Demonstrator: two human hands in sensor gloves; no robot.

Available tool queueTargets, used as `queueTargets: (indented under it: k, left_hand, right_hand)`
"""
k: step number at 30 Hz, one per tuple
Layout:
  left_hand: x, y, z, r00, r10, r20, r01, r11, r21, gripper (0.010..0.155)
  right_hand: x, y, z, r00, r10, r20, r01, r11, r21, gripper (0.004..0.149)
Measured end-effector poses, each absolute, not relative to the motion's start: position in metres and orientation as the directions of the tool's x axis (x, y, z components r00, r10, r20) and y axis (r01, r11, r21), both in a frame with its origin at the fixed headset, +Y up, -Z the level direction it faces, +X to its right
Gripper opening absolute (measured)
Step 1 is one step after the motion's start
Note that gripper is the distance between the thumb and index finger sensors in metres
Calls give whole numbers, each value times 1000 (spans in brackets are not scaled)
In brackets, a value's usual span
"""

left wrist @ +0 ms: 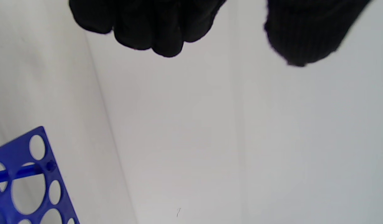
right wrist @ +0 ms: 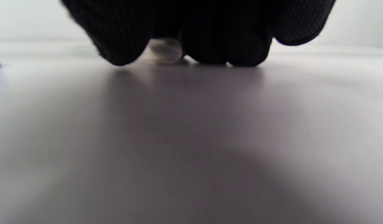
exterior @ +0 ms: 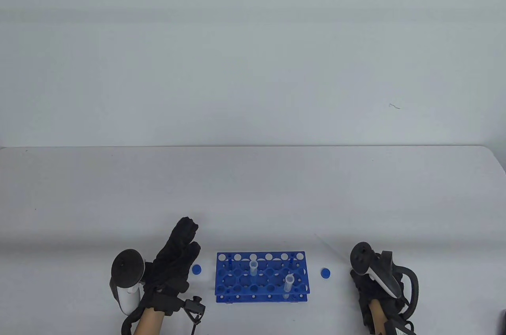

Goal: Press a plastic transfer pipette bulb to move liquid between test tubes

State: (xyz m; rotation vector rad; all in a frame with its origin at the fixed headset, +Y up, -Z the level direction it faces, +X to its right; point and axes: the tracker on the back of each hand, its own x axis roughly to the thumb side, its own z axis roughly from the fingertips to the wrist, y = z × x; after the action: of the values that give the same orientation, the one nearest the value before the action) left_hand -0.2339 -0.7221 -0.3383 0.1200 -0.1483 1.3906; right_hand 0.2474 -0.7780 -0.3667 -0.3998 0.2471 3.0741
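If right fingers (right wrist: 210, 46), curled on the pipette (exterior: 330, 248) bulb, squeeze early, it misdraws; left hand (exterior: 174, 260) spread, idle.

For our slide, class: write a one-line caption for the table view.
Two gloved hands, left hand and right hand, flank a blue rack holding two open tubes, caps lying beside it.

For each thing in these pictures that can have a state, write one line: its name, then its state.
Left hand: fingers extended, holding nothing.
Right hand: down on the table, fingers around the pipette bulb.
Rear test tube: upright in the rack, uncapped.
Front test tube: upright, uncapped.
Two blue caps: off, on the table.
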Motion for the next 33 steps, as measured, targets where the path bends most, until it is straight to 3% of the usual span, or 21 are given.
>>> queueTargets:
  k: [11,17,23,26,33]
  left_hand:
    - [-234,-722,-338,169,969,179,-985,172,-5,93]
    - [-233,-721,-338,162,970,182,-986,166,-9,93]
    - [-234,-721,-338,171,968,182,-985,175,-8,93]
    - [-233,-721,-337,166,969,181,-985,170,-8,92]
    - [-233,-721,-338,173,968,183,-984,178,-12,92]
  right_hand:
    - [244,-774,-365,-964,-3,-264,-27,-994,109,35]
    - [253,-759,-361,-965,70,-255,-69,-998,-10,34]
    - [252,-686,-348,-945,310,-108,-281,-933,-224,35]
    - [240,-641,-332,-915,402,36,-390,-860,-328,39]
    - [187,-549,-309,-944,222,244,-307,-862,-403,44]
